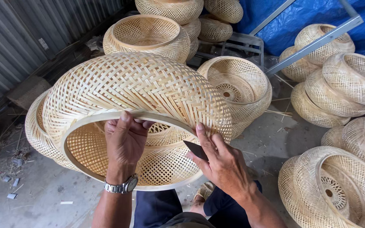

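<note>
A large round woven bamboo basket (136, 86) is tilted toward me, its open mouth and pale rim hoop (106, 116) facing down at me. My left hand (125, 141), with a metal wristwatch, reaches inside the mouth and its fingers curl over the upper rim. My right hand (220, 158) rests against the rim on the right side and grips a small dark blade (196, 149) between thumb and fingers, the blade's tip pointing left over the basket's opening.
Many similar woven baskets lie around: one behind (146, 36), one with a round centre hole (237, 86), a pile at right (343, 86), another at lower right (334, 190). Corrugated metal wall at left, blue tarp and a grey metal frame (313, 44) at back. Concrete floor with scraps.
</note>
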